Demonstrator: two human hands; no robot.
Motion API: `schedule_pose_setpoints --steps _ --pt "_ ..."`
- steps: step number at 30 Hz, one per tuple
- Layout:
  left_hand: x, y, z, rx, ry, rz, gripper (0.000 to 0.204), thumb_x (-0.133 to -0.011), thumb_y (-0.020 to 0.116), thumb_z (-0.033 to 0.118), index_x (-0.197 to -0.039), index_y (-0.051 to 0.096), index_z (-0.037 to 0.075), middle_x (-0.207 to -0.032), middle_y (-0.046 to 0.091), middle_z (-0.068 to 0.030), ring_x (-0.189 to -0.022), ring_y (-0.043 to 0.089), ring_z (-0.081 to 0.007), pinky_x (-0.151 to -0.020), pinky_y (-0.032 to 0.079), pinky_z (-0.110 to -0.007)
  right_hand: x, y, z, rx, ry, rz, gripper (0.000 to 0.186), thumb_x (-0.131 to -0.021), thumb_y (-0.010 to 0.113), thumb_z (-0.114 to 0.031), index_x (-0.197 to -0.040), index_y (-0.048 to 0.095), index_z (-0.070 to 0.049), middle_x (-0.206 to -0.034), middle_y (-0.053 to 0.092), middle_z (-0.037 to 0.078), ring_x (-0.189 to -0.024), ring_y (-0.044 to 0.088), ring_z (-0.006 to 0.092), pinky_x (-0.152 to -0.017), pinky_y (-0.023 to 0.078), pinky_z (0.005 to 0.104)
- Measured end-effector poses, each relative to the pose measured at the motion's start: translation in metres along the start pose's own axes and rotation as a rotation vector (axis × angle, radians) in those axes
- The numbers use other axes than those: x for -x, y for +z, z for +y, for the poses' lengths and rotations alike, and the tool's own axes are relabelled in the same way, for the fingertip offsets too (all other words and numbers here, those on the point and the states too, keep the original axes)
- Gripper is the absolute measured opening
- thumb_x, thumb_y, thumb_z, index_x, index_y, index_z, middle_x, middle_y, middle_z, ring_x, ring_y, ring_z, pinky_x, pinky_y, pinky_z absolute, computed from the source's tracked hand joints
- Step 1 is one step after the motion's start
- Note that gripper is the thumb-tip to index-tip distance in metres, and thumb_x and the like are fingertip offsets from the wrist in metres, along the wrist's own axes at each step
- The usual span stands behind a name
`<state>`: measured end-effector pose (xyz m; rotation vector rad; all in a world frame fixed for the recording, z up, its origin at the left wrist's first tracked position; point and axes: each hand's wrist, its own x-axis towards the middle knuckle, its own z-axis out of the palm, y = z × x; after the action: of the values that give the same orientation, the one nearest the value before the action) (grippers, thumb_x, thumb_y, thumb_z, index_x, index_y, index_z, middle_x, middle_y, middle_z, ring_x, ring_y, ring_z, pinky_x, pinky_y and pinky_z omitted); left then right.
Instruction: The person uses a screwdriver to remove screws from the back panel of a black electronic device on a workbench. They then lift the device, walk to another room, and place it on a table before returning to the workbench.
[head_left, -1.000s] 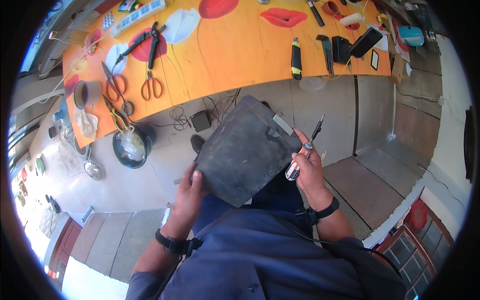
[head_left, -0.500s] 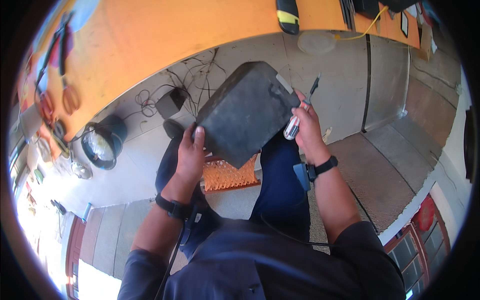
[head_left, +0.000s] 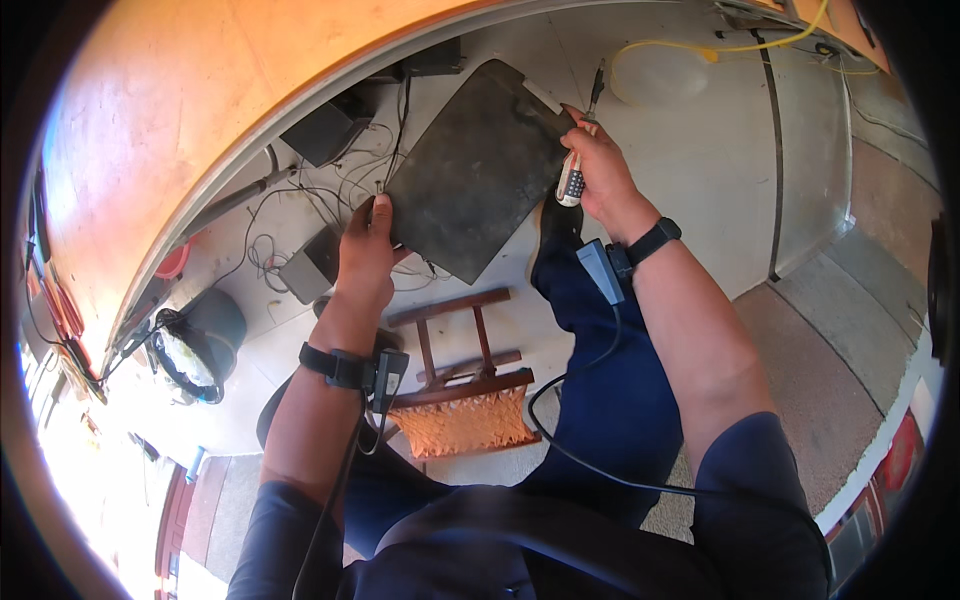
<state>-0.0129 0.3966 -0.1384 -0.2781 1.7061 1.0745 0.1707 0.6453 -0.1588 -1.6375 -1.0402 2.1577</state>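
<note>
A flat, dark grey-black rectangular case [head_left: 475, 165] with a scuffed surface is held up in front of me, tilted corner-down. My left hand [head_left: 366, 245] grips its left corner, thumb on top and fingers underneath. My right hand [head_left: 603, 165] pinches the right edge close to a pale strip on the case. That same hand also keeps a screwdriver [head_left: 571, 182] in its palm; the light handle with a dark dotted pattern juts out below, and the dark tip points up and away. The underside of the case is hidden.
An orange table [head_left: 190, 110] curves along the far left. Under it lie tangled black cables [head_left: 330, 190], dark boxes [head_left: 325, 128] and a bucket [head_left: 215, 325] with a clear bag. Between my legs stands a low wooden stool [head_left: 465, 415] with a woven orange seat. A yellow cord [head_left: 690, 45] hangs at the far right.
My view has swung, so the table shows less and the floor and stool show more. Both hands still hold the case, now farther from my body; the screwdriver stays in my right hand.
</note>
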Motion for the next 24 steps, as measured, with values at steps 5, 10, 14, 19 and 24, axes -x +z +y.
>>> schedule_pose_setpoints --steps 5,10,14,19,24 --pt "-0.036 -0.009 0.008 -0.036 0.042 0.058 0.057 -0.104 0.055 0.045 -0.141 0.053 0.002 -0.114 0.066 -0.0094 -0.09 0.065 -0.0172 -0.077 0.056 -0.034 -0.028 0.015 0.028 -0.076 0.014 0.064 0.06 -0.087 0.062 -0.011 -0.147 0.052 -0.009 -0.092 0.051 -0.002 -0.075 0.046 0.0088 -0.062 0.042 0.027" --pt "-0.058 -0.024 0.019 -0.079 0.115 0.098 0.058 -0.101 0.059 0.046 -0.138 0.055 0.002 -0.115 0.067 -0.0126 -0.094 0.065 -0.0206 -0.073 0.057 -0.035 -0.037 0.027 0.046 -0.166 -0.017 0.104 0.057 -0.084 0.063 -0.01 -0.14 0.059 -0.006 -0.105 0.06 0.0 -0.091 0.053 0.0119 -0.079 0.044 0.0286" --pt "-0.067 -0.018 0.018 -0.04 0.139 0.085 0.058 -0.101 0.061 0.043 -0.139 0.054 0.0 -0.118 0.066 -0.015 -0.096 0.066 -0.0225 -0.073 0.059 -0.035 -0.058 0.028 0.036 -0.074 -0.147 0.049 0.054 -0.087 0.062 -0.01 -0.141 0.058 -0.006 -0.111 0.055 -0.004 -0.099 0.047 0.0088 -0.088 0.039 0.0223" --pt "-0.074 0.006 -0.004 0.095 0.124 0.015 0.062 -0.1 0.064 0.044 -0.144 0.049 0.003 -0.129 0.062 -0.0135 -0.107 0.063 -0.0249 -0.082 0.058 -0.037 -0.097 0.011 0.006 0.102 -0.213 0.035 0.05 -0.088 0.061 -0.01 -0.138 0.06 -0.01 -0.094 0.053 -0.005 -0.081 0.048 0.0085 -0.072 0.042 0.0233" --pt "-0.075 -0.02 -0.001 -0.097 0.191 -0.123 0.067 -0.1 0.062 0.048 -0.146 0.047 0.002 -0.126 0.064 -0.0156 -0.11 0.064 -0.0217 -0.083 0.059 -0.036 -0.111 0.005 0.002 0.266 -0.223 0.059 0.046 -0.089 0.06 -0.013 -0.135 0.062 -0.012 -0.084 0.048 -0.005 -0.069 0.044 0.0087 -0.061 0.039 0.0238"
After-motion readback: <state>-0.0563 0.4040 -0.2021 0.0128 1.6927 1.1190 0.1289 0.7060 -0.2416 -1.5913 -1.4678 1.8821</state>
